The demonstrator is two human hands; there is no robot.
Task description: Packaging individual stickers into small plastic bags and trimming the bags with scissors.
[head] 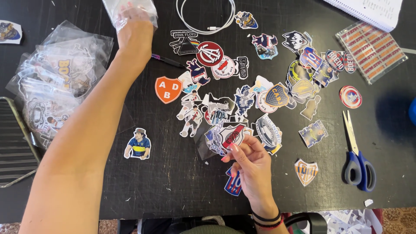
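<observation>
Sticker (232, 135) shield, point down-left | right hand (252, 167) pinches it | left hand (135, 30) grips bag (130, 9)

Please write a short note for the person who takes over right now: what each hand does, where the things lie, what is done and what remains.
Left hand: reaches far up the table, holding a clear plastic bag.
Right hand: fingers pinch a red, white and black shield sticker at the near edge of the sticker pile.
Done: filled bags are stacked at the left.
Left: many loose stickers lie unbagged; blue scissors lie at the right.
</observation>
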